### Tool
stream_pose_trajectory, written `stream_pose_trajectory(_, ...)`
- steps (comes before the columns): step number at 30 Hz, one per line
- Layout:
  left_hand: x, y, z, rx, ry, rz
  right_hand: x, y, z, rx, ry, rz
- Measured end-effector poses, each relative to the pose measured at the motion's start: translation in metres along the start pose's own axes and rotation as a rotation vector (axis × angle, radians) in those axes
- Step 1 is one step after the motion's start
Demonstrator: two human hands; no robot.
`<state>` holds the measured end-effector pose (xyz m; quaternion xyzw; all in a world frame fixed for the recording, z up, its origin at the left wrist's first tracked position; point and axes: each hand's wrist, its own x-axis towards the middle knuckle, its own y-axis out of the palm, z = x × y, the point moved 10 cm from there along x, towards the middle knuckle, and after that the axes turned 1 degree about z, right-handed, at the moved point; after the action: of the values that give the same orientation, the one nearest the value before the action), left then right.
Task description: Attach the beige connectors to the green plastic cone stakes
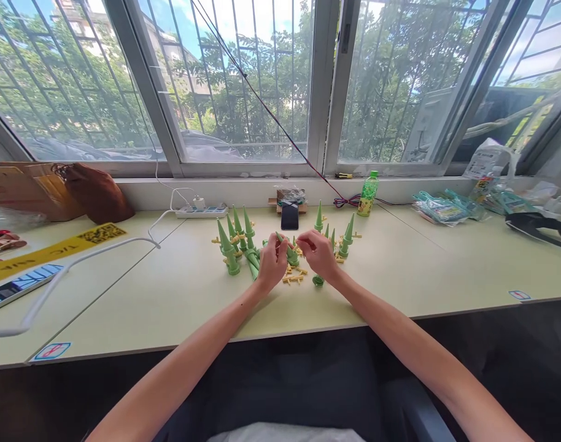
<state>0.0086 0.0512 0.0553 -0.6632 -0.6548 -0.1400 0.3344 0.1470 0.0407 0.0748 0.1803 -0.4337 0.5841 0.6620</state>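
Near the middle of the table my left hand (274,258) is closed on a green plastic cone (290,253), whose pointed tip shows above my fingers. My right hand (318,250) is pinched close beside it; whatever lies between its fingertips is too small to make out. Below the hands lie loose yellow pegs (293,279) and a small round green piece (318,280). Upright green cones with yellow pegs in them stand to the left (227,248) and to the right (347,236). More green pieces (253,261) lie partly hidden behind my left hand.
A phone (290,217) leans against a small box at the back. A green-capped bottle (367,194) and a power strip (201,211) stand along the window side. A white cable arm (78,264) crosses the left; plastic bags (446,205) lie right.
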Motion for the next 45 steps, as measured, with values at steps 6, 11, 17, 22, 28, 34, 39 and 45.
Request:
stream_pose_trajectory(6, 0.002, 0.002, 0.006, -0.054, -0.043, -0.002, 0.0, -0.001, 0.0, -0.02, -0.008, -0.007)
stream_pose_trajectory(11, 0.002, 0.001, 0.006, -0.061, -0.04, -0.004, -0.001, 0.001, -0.002, -0.014, -0.006, -0.001)
stream_pose_trajectory(17, 0.003, 0.002, 0.002, -0.059, -0.022, -0.002, 0.0, 0.0, 0.001, -0.024, -0.015, 0.001)
stream_pose_trajectory(22, 0.003, 0.003, 0.006, -0.081, -0.024, -0.002, 0.0, 0.0, 0.002, -0.04, -0.026, 0.008)
stream_pose_trajectory(28, 0.003, 0.006, 0.013, -0.165, -0.072, 0.019, 0.0, 0.001, -0.002, -0.038, -0.018, 0.01)
stream_pose_trajectory(34, 0.003, 0.009, 0.011, -0.209, -0.091, 0.035, 0.0, 0.002, -0.002, -0.041, -0.008, 0.018)
stream_pose_trajectory(39, 0.003, 0.005, 0.005, -0.086, -0.031, 0.026, 0.0, 0.003, -0.002, -0.024, -0.003, 0.011)
stream_pose_trajectory(45, 0.001, 0.002, -0.004, 0.038, 0.044, 0.028, 0.001, 0.003, -0.005, -0.052, 0.018, 0.011)
